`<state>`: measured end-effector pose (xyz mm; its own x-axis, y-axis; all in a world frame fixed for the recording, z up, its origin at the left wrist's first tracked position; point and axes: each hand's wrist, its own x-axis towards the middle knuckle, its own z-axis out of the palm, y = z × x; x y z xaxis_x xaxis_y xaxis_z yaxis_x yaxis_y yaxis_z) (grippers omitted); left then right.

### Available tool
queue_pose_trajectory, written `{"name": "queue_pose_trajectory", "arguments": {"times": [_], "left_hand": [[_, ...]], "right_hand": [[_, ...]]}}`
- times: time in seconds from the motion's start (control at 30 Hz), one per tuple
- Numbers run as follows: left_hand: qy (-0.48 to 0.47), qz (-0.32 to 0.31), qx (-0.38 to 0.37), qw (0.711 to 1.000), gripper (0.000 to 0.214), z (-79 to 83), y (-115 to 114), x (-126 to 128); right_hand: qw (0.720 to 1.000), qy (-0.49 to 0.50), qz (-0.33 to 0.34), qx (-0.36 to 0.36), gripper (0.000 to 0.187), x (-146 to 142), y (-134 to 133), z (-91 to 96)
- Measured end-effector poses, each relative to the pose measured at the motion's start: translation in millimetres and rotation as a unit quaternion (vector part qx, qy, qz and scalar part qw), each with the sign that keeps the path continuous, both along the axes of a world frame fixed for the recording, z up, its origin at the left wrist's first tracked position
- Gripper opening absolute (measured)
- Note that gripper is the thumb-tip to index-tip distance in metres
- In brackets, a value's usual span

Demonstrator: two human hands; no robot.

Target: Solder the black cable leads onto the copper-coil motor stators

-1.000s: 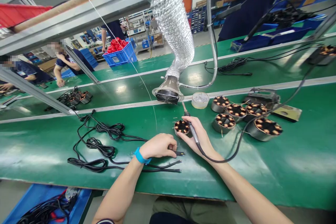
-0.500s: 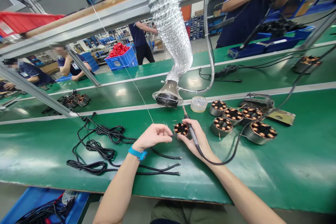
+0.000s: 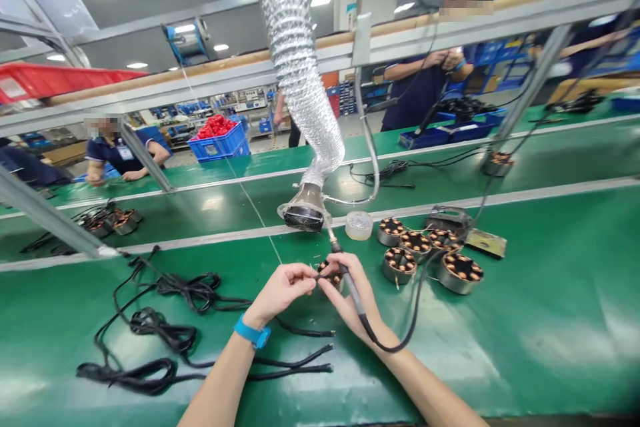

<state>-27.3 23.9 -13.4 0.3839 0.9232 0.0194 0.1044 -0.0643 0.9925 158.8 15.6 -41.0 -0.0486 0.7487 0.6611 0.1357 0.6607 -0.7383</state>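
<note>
My right hand [image 3: 357,293] grips a soldering iron [image 3: 353,290] between thumb and fingers, its tip pointing away towards the fume hose. Its fingertips meet those of my left hand [image 3: 285,290], which is closed in a pinch on a small dark thing too hidden to name. Right behind the fingers sits a wound motor stator [image 3: 327,268] with copper coils, partly covered by my right hand. Several similar stators [image 3: 460,272] stand to the right. Black cables [image 3: 193,290] lie coiled at the left, and their stripped ends [image 3: 330,348] reach below my hands.
A silver fume hose [image 3: 310,100] hangs down to a fan nozzle [image 3: 303,217] just beyond my hands. Beside it stand a roll of clear tape [image 3: 359,225] and a metal soldering stand [image 3: 447,219] with a sponge tray [image 3: 486,243]. Co-workers are at the far bench.
The view has tilted up and shifted. My hands have come together over the stator, fingertips meeting; before, they were slightly apart. The soldering iron stays in my right hand.
</note>
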Motion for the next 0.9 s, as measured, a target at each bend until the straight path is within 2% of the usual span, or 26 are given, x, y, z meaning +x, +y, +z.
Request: {"name": "queue_pose_trajectory", "arguments": {"times": [0.13, 0.23, 0.33, 0.5, 0.6, 0.77, 0.9], "left_hand": [[0.050, -0.007, 0.008, 0.999, 0.048, -1.8, -2.3, -0.7], [0.027, -0.002, -0.030, 0.999, 0.050, -7.5, -0.2, -2.6], [-0.003, 0.039, -0.047, 0.998, 0.049, -11.3, 1.9, -2.3], [-0.012, 0.114, -0.016, 0.993, 0.044, -11.9, 3.0, 2.2], [-0.019, 0.122, -0.018, 0.992, 0.040, -13.5, 3.7, 3.6], [-0.032, 0.118, -0.064, 0.990, 0.040, -17.6, 4.8, 4.0], [-0.041, 0.114, -0.064, 0.991, 0.041, -19.5, 5.1, 4.4]], "right_hand": [[0.997, 0.030, 0.058, -0.039, 0.034, -7.2, -5.2, 10.1], [0.995, 0.032, 0.082, -0.044, 0.041, -9.4, -4.1, 20.3], [0.995, 0.043, 0.078, -0.044, 0.043, -13.3, -1.3, 25.3], [0.991, 0.098, 0.048, -0.071, 0.042, -20.9, 1.0, 15.7], [0.988, 0.120, 0.043, -0.084, 0.042, -21.4, -0.5, 9.9], [0.988, 0.124, 0.039, -0.080, 0.044, -19.3, -2.6, 7.9], [0.993, 0.099, 0.030, -0.051, 0.044, -20.1, -3.6, 4.6]]}}
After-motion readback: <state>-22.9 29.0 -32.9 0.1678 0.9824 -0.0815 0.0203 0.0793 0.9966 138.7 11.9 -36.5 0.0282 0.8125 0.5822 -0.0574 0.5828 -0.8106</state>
